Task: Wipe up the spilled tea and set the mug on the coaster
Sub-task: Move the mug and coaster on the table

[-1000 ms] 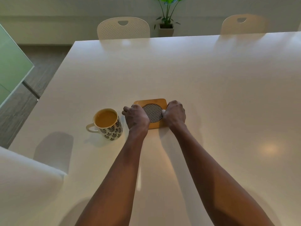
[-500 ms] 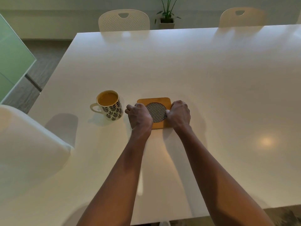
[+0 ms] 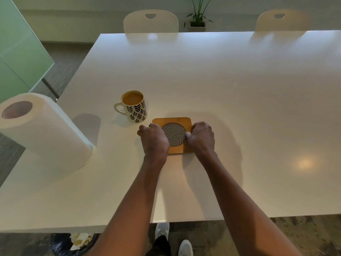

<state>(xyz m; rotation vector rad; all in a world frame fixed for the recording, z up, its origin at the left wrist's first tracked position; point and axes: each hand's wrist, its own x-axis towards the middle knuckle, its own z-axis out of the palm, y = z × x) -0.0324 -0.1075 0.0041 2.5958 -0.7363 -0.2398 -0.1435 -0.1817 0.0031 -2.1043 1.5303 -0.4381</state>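
No spill visible on white table [image 3: 230,85]; my curled left hand [image 3: 154,140] and right hand [image 3: 202,138] grip square bamboo coaster [image 3: 172,120] by its sides; leaf-patterned mug of tea [image 3: 134,106], far-left, not yet placed.

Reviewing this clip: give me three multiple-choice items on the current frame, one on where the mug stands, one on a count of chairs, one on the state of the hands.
1. Where does the mug stand?
A. On the coaster
B. On the table, left of and beyond the coaster
C. On the floor

2. How many chairs show beyond the table's far edge?
A. Two
B. Four
C. None

3. What are the hands doing?
A. Lifting the mug
B. Tearing paper towel
C. Resting on the coaster's two sides

Answers: 1 B, the coaster is bare on the table; 2 A, two chair backs; 3 C, left hand and right hand flank it.
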